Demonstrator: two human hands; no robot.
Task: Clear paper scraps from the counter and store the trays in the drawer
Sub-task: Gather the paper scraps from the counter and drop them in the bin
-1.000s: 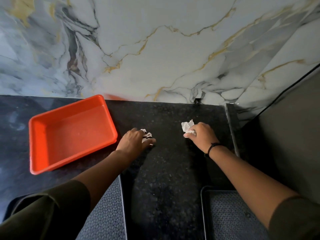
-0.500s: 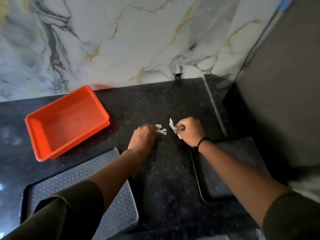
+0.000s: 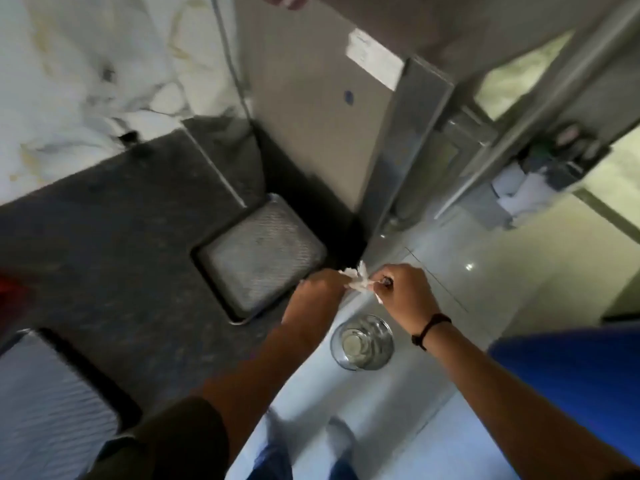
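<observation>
change: view has swung right since a second ago; both your hands have left the bench (image 3: 114,244) and now meet past its right end, above the floor (image 3: 460,403).
scraps: the paper scraps (image 3: 358,281) are off the bench, bunched between your two hands.
left hand: left hand (image 3: 320,292) clenched on the scraps, knuckles up, forearm reaching forward over the bench edge.
right hand: right hand (image 3: 403,294) pinching the same bunch from the other side, wrist bent inward, black band on the wrist.
bin: a clear round bin (image 3: 362,342) stands on the floor just below your hands, likely where the scraps go. Blurry, so I can't tell what's in it.
trays: near tray (image 3: 263,258) sits at the right end of the bench; second tray (image 3: 48,403) at lower left, partly cut off. Red tray only a blur at the left edge.
meaning: scrap step looks nearly done. Trays not yet stored; no drawer in view.
</observation>
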